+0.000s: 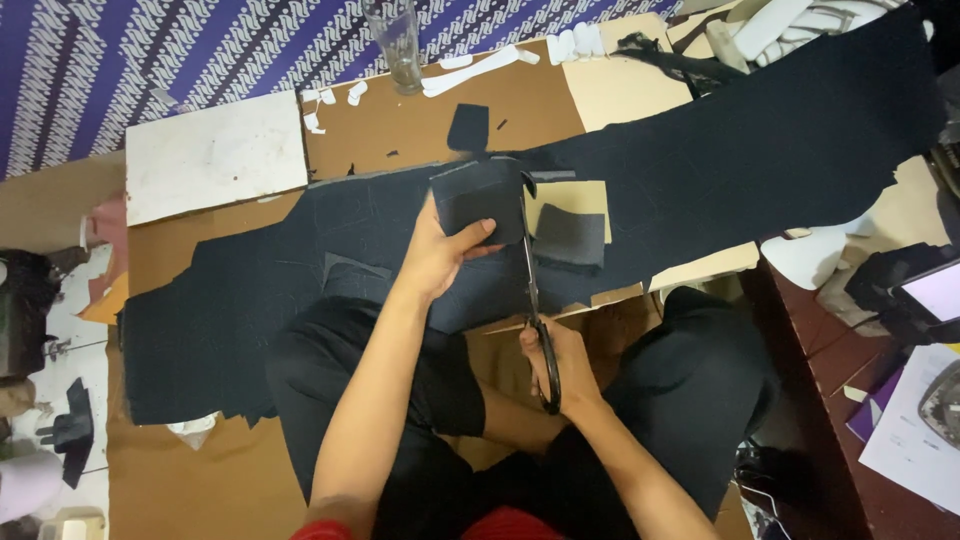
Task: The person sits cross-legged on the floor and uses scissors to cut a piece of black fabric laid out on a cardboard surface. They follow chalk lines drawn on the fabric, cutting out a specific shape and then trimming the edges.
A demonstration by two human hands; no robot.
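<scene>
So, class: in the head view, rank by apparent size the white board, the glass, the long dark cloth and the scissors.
1. Dark cloth
2. White board
3. Scissors
4. Glass
The scissors lie nearer the camera, so their lead over the glass is unsure.

cardboard floor sheet (400,125) | dark fabric (700,160) | white board (215,155) | glass (397,45)

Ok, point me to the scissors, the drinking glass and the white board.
scissors (530,285), head view, on the long blades.
drinking glass (397,45), head view, on its clear side wall.
white board (215,155), head view, on its flat middle.
</scene>
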